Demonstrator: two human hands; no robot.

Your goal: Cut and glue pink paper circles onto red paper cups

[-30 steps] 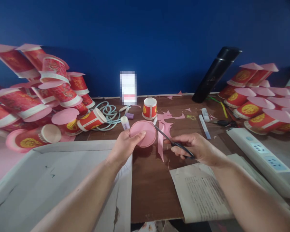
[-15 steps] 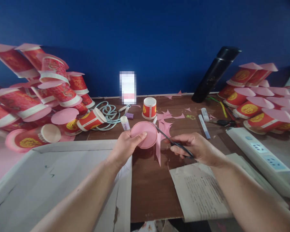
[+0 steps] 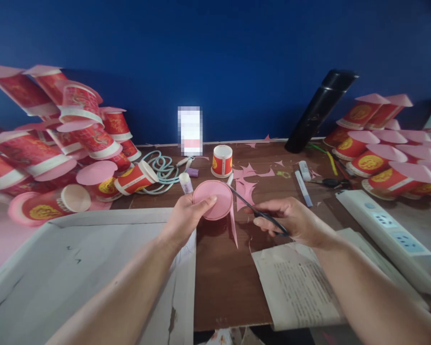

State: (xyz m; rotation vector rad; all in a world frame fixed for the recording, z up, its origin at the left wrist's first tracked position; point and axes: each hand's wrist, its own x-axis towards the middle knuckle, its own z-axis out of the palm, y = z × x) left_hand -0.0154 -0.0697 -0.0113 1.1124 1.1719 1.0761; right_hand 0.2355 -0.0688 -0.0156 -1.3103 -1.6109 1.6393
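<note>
My left hand (image 3: 187, 213) grips a round pink piece (image 3: 215, 203) with a raised rim, thumb on its face; whether a cup sits beneath it is hidden. A narrow pink paper strip (image 3: 233, 229) hangs from its right edge. In my right hand (image 3: 287, 218) are black-handled scissors (image 3: 269, 220), their blades reaching the upper right edge of the piece. Just behind stands a red and white paper cup (image 3: 222, 162), upright. Pink paper scraps (image 3: 244, 191) lie to the right of the held piece.
Red cups with pink paper tops (image 3: 81, 103) are heaped at left, more cups (image 3: 373, 158) at right. A glue stick (image 3: 186, 183), coiled cable (image 3: 160, 167), lit phone (image 3: 190, 129), black flask (image 3: 321, 110), power strip (image 3: 398, 235), printed paper (image 3: 298, 282) and white box lid (image 3: 93, 278) surround the hands.
The pink piece and my left hand have shifted slightly left. The hanging strip has swung left with it and now looks narrower. My right hand has barely moved.
</note>
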